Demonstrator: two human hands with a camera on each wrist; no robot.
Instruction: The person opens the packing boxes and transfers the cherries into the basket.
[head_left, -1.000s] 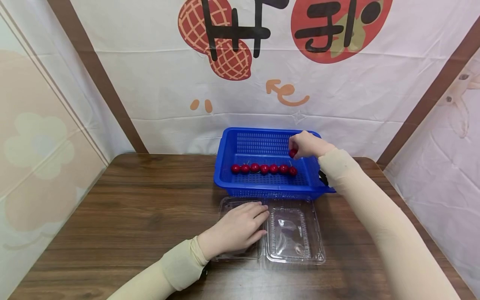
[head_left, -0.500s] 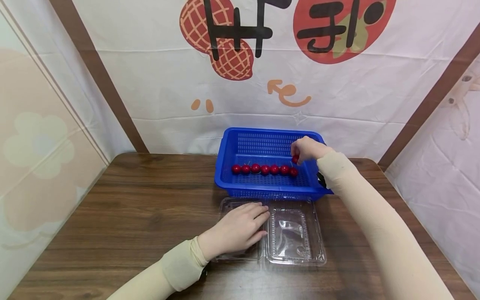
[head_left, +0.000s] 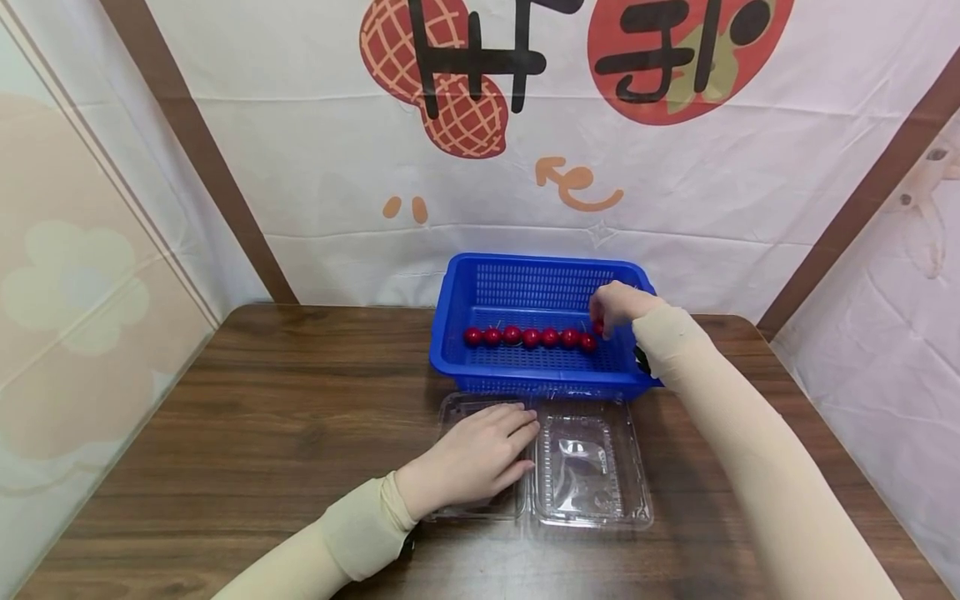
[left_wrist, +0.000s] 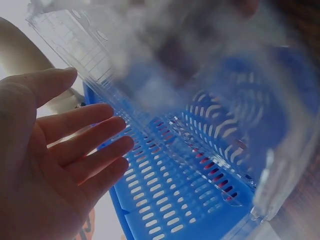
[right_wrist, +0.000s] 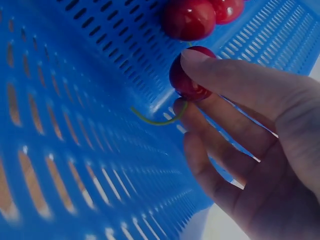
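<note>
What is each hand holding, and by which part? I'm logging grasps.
The right hand pinches a red cherry by its round body, stem free. The left hand rests flat on the clear plastic clamshell box, holding nothing.

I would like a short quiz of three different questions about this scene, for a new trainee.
1. True or false: the right hand pinches a cherry inside the basket.
2. What does the left hand rest on?
A. the basket
B. the clear box
C. the bare table
3. Fill in: the seven cherries lying in the basket form a ____.

Key: 1. True, the wrist view shows the thumb and a finger round it. 2. B, the fingers lie flat on the left half of the open box. 3. Row, running left to right on the basket floor.
</note>
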